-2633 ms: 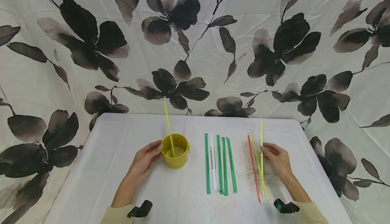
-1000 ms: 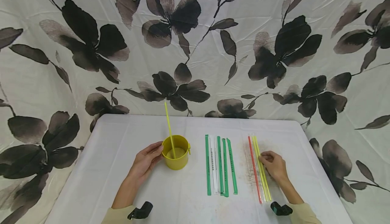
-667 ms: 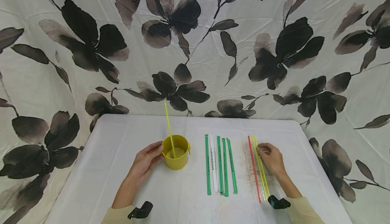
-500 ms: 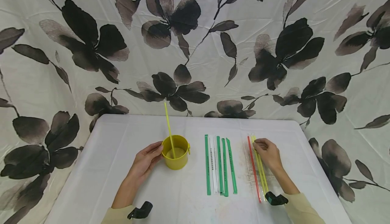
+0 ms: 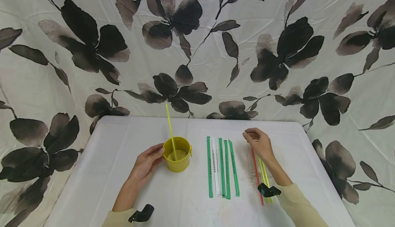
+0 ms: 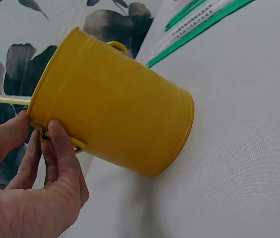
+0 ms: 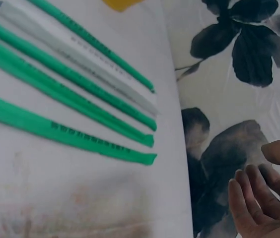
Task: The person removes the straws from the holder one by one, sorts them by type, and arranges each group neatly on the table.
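Note:
My left hand (image 5: 147,161) holds the small yellow bucket (image 5: 179,165) at its left rim. In the left wrist view the thumb is at the bucket's rim and the fingers pinch by its side loop. A yellow straw (image 5: 170,124) leans inside the bucket. My right hand (image 5: 260,146) hovers above the far end of a red straw (image 5: 255,167) and two yellow straws (image 5: 263,172), partly covering them. Its fingers are loosely bent with nothing visible between them, as the right wrist view of the hand (image 7: 266,198) also shows.
Several green paper-wrapped straws (image 5: 234,172) and white-wrapped ones (image 5: 216,172) lie in a row mid-table, between bucket and right hand. The white table (image 5: 92,179) backs onto a floral cloth (image 5: 228,66). Brownish smudges mark the table near the red straw.
My right hand laid a yellow straw beside the other yellow one, let go, and moved up and left past the straws' far ends. My left hand stays on the bucket.

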A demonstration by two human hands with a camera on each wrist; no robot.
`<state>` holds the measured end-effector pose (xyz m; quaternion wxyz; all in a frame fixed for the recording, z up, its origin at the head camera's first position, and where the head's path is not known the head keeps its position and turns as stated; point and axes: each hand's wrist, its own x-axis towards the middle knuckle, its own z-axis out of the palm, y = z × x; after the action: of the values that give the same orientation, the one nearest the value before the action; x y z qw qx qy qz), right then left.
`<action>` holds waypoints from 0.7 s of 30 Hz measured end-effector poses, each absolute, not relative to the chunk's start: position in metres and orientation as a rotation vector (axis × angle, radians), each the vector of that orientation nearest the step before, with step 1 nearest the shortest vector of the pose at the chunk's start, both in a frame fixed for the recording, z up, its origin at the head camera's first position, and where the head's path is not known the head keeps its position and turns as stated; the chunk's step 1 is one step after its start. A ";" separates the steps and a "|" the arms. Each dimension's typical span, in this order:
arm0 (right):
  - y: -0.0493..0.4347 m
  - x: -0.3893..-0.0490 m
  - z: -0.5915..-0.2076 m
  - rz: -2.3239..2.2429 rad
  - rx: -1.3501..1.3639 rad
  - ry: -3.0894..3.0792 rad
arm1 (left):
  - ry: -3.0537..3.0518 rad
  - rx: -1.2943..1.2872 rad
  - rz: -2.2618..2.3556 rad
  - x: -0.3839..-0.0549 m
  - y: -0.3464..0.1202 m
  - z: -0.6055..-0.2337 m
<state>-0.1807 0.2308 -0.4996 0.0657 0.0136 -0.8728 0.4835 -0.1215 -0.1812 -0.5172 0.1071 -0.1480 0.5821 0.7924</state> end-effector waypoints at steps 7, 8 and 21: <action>0.208 -0.185 -0.489 1.497 0.105 -2.603 | 1.721 -0.430 2.332 -0.120 -0.182 -0.518; 0.205 -0.185 -0.488 1.501 0.113 -2.599 | 1.720 -0.426 2.333 -0.120 -0.182 -0.519; 0.161 -0.192 -0.479 1.595 0.273 -2.535 | 1.735 -0.417 2.330 -0.117 -0.181 -0.522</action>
<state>-0.1919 0.1606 -0.4793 0.0669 0.0907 -0.8410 0.5292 -0.1169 -0.1811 -0.5224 0.1031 -0.1413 0.5881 0.7896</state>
